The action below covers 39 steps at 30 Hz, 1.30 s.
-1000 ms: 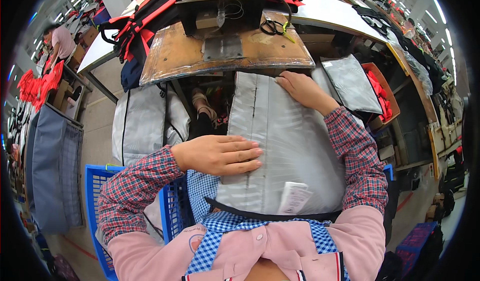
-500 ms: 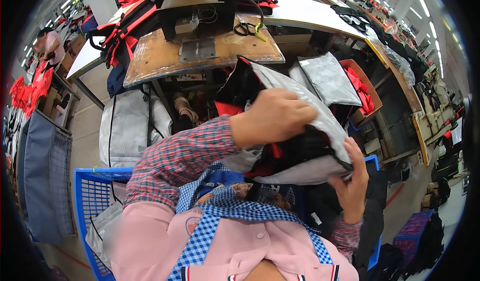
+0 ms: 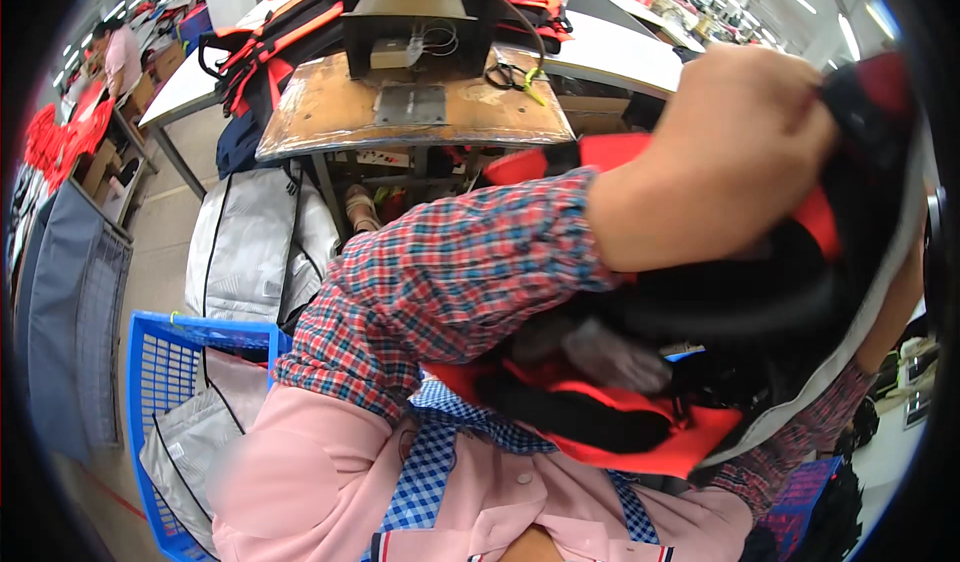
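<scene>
A black, red and grey sewn fabric piece (image 3: 740,307), bag-like in shape, is held up in front of my chest and to the right, its black and red side facing me. Closed in a fist, my left hand (image 3: 725,162) reaches across and grips the upper edge near a dark, blurred part. My right hand (image 3: 906,287) is behind the pale grey border at the far right; only part of it shows, and its fingers are hidden. The lower red edge hangs over my blue checked apron strap.
A worn wooden work table (image 3: 330,102) with a dark machine and black scissors (image 3: 513,75) stands ahead. Left of me is a blue plastic basket (image 3: 205,332) with grey pieces (image 3: 205,422). More grey pieces (image 3: 245,242) lean beneath the table. A person (image 3: 122,60) stands far left.
The fabric piece has gone up and right, turning from its grey side to its black and red inside. My left hand rose rightward with it; my right hand slipped behind it.
</scene>
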Each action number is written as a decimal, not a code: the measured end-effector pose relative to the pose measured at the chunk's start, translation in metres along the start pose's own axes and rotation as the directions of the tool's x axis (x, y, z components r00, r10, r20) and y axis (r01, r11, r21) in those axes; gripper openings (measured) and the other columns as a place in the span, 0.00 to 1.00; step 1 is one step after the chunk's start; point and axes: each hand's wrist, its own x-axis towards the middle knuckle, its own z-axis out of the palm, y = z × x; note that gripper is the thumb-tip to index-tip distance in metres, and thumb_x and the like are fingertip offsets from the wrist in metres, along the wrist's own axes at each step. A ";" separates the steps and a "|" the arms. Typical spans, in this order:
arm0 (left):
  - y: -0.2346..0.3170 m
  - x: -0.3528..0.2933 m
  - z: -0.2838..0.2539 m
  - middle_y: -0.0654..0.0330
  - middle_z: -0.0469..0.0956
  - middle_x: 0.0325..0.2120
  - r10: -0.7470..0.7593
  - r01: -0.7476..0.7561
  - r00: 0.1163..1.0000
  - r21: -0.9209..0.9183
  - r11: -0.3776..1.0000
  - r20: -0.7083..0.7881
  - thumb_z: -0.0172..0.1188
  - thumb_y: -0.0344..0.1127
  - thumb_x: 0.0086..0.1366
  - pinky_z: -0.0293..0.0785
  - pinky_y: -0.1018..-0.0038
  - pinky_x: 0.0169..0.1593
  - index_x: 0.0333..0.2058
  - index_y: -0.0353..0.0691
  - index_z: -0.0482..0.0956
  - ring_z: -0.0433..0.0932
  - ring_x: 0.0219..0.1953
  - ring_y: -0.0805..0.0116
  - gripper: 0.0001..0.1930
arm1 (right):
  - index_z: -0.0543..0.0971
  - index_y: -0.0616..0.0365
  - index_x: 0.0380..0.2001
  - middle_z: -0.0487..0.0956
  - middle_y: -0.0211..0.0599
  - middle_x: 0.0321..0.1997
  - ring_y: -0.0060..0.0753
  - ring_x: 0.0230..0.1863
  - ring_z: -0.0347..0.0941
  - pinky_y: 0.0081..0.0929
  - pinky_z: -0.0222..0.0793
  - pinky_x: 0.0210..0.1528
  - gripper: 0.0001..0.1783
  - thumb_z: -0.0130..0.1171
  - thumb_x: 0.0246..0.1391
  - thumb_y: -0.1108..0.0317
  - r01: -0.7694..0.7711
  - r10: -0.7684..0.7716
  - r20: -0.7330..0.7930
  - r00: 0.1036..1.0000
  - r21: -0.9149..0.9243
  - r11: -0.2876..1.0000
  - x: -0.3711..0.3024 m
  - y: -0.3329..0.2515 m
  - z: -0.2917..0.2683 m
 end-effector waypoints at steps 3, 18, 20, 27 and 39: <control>-0.018 -0.033 -0.060 0.59 0.67 0.13 -0.245 0.232 0.966 0.137 0.963 0.082 0.50 0.33 0.66 0.61 0.69 0.22 0.27 0.30 0.74 0.64 0.17 0.75 0.12 | 0.80 0.59 0.44 0.82 0.30 0.39 0.15 0.36 0.77 0.19 0.76 0.40 0.14 0.50 0.68 0.62 -0.301 0.158 0.316 0.936 0.481 0.823 0.001 -0.001 0.082; -0.079 -0.108 -0.323 0.64 0.80 0.36 -0.831 0.828 0.498 -0.148 0.541 -0.247 0.56 0.35 0.67 0.76 0.82 0.41 0.51 0.35 0.76 0.79 0.34 0.78 0.16 | 0.81 0.62 0.35 0.77 0.47 0.24 0.40 0.25 0.73 0.32 0.70 0.33 0.24 0.57 0.61 0.47 -0.114 -0.166 0.710 0.684 0.329 0.938 -0.046 -0.033 0.401; -0.090 -0.098 -0.333 0.63 0.81 0.36 -0.836 0.846 0.467 -0.130 0.517 -0.287 0.57 0.39 0.68 0.77 0.80 0.41 0.48 0.36 0.77 0.79 0.34 0.76 0.15 | 0.81 0.61 0.34 0.78 0.48 0.25 0.44 0.27 0.75 0.34 0.70 0.35 0.25 0.57 0.60 0.46 -0.080 -0.198 0.702 0.684 0.342 0.936 -0.046 -0.032 0.419; -0.132 -0.082 -0.350 0.64 0.81 0.32 -0.798 0.860 0.504 0.108 0.499 -0.331 0.58 0.41 0.69 0.78 0.78 0.39 0.37 0.38 0.80 0.79 0.33 0.75 0.12 | 0.82 0.61 0.32 0.78 0.47 0.23 0.44 0.26 0.75 0.36 0.70 0.34 0.27 0.56 0.61 0.44 -0.149 -0.160 0.768 0.620 0.315 0.937 -0.047 -0.015 0.450; -0.191 -0.065 -0.379 0.65 0.78 0.28 -0.903 0.905 0.230 -0.263 0.335 -0.363 0.57 0.38 0.65 0.77 0.73 0.36 0.32 0.43 0.78 0.77 0.29 0.71 0.07 | 0.83 0.61 0.37 0.82 0.50 0.31 0.48 0.34 0.80 0.37 0.72 0.39 0.30 0.58 0.58 0.40 -0.233 -0.097 0.786 0.610 0.296 0.927 -0.041 0.010 0.505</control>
